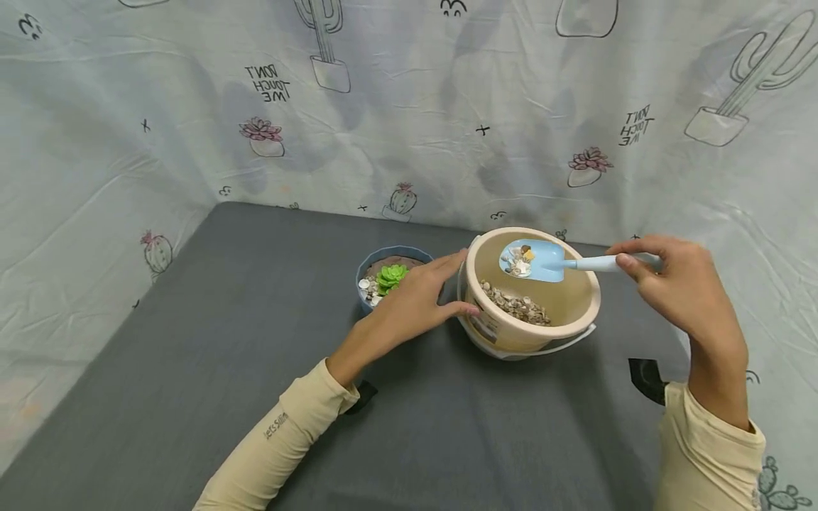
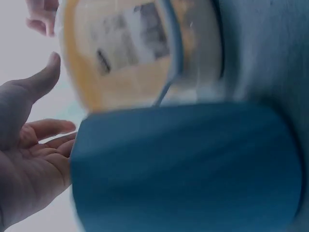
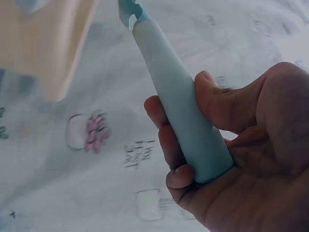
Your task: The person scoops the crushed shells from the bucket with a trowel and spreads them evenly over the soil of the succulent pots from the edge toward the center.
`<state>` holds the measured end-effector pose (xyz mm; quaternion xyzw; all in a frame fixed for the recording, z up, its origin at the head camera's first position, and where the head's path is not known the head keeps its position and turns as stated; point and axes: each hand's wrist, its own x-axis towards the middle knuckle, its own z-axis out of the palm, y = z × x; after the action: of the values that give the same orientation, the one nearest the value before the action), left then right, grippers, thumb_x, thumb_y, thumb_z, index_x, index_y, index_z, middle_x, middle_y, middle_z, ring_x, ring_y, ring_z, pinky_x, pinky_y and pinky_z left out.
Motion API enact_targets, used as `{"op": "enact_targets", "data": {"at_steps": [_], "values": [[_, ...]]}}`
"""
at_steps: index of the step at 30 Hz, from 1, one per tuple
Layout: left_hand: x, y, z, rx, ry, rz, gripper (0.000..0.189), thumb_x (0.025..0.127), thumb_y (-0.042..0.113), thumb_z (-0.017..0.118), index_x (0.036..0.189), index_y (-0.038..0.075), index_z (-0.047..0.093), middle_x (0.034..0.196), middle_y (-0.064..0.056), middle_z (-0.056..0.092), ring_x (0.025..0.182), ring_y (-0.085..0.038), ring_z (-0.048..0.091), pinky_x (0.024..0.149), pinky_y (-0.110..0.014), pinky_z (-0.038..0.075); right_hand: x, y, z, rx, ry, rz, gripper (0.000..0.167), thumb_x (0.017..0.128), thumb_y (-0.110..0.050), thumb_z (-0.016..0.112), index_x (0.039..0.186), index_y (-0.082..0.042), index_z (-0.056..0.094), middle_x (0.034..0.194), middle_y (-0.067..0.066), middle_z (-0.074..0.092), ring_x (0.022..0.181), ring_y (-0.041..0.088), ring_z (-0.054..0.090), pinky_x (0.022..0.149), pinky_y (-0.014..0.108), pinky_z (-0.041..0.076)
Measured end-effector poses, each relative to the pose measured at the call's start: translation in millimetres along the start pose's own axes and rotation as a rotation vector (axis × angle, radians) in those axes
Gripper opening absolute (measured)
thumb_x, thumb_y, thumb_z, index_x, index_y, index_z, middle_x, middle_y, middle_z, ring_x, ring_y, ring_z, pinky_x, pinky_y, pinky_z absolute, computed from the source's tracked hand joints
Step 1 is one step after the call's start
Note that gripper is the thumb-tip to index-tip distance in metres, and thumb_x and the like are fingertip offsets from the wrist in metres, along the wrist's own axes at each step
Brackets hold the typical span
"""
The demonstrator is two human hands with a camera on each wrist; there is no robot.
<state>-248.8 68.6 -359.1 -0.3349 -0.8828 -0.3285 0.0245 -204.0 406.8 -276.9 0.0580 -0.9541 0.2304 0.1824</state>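
Observation:
A small light-blue trowel (image 1: 546, 261) is held by its pale handle (image 3: 178, 101) in my right hand (image 1: 690, 284), fingers curled round it. Its blade carries small pebbles and shell-like bits over the mouth of a cream bucket (image 1: 511, 339). More pebbles (image 1: 519, 306) lie in the bottom of that bucket. My left hand (image 1: 415, 298) is at the bucket's left side, thumb and fingers spread and fairly straight near the rim. Below that hand stands a blue pot (image 2: 188, 164) with a green succulent (image 1: 391, 277), brown soil and pale stones, partly covered in the head view.
The bucket's white carrying handle (image 1: 569, 343) hangs down at its front. Grey cloth (image 1: 255, 341) covers the table. A pale printed curtain (image 1: 396, 113) hangs close behind and along both sides.

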Motion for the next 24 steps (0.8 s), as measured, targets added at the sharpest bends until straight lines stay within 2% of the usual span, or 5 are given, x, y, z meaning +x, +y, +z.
{"op": "enact_targets", "data": {"at_steps": [5, 11, 15, 18, 24], "values": [[-14.8, -27.5, -43.2, 0.019, -0.033, -0.148, 0.105, 0.089, 0.049, 0.082, 0.167, 0.011, 0.024, 0.173, -0.011, 0.029, 0.151, -0.032, 0.047, 0.121, -0.051, 0.044, 5.8, -26.0, 3.4, 0.041, 0.036, -0.034, 0.015, 0.099, -0.005, 0.07, 0.109, -0.003, 0.081, 0.072, 0.003, 0.061, 0.06, 0.008, 0.034, 0.052, 0.026, 0.026], [-29.3, -74.9, -70.3, -0.042, -0.19, -0.292, 0.126, 0.083, 0.047, 0.088, 0.169, 0.009, 0.005, 0.173, -0.019, 0.024, 0.154, -0.041, 0.04, 0.118, -0.059, 0.045, 24.5, -74.8, 33.1, 0.096, -0.034, -0.13, 0.016, 0.1, -0.006, 0.068, 0.107, -0.001, 0.081, 0.111, 0.023, 0.077, 0.089, 0.027, 0.057, 0.077, 0.026, 0.035], [-34.9, -87.7, -67.9, -0.07, -0.253, -0.31, 0.133, 0.079, 0.05, 0.09, 0.169, 0.011, -0.001, 0.121, -0.026, 0.07, 0.115, -0.045, 0.068, 0.102, -0.052, 0.054, 40.3, -110.5, 62.1, 0.1, -0.151, -0.15, 0.019, 0.1, -0.005, 0.065, 0.108, 0.002, 0.08, 0.11, 0.022, 0.077, 0.093, 0.033, 0.06, 0.079, 0.033, 0.039], [-38.2, -89.1, -66.4, -0.094, -0.241, -0.34, 0.135, 0.077, 0.05, 0.092, 0.169, 0.013, 0.0, 0.106, -0.021, 0.07, 0.114, -0.043, 0.068, 0.101, -0.052, 0.053, 51.4, -135.3, 82.9, 0.065, -0.223, -0.181, 0.02, 0.099, -0.004, 0.063, 0.107, 0.003, 0.081, 0.108, 0.021, 0.078, 0.092, 0.036, 0.055, 0.082, 0.038, 0.039], [-42.8, -86.7, -67.1, -0.13, -0.238, -0.371, 0.136, 0.077, 0.051, 0.092, 0.17, 0.015, -0.001, 0.167, -0.019, 0.038, 0.155, -0.04, 0.039, 0.119, -0.061, 0.043, 60.1, -165.1, 97.8, -0.057, -0.214, -0.274, 0.017, 0.094, 0.001, 0.067, 0.102, 0.003, 0.082, 0.099, 0.019, 0.077, 0.085, 0.036, 0.051, 0.083, 0.042, 0.038]]}}
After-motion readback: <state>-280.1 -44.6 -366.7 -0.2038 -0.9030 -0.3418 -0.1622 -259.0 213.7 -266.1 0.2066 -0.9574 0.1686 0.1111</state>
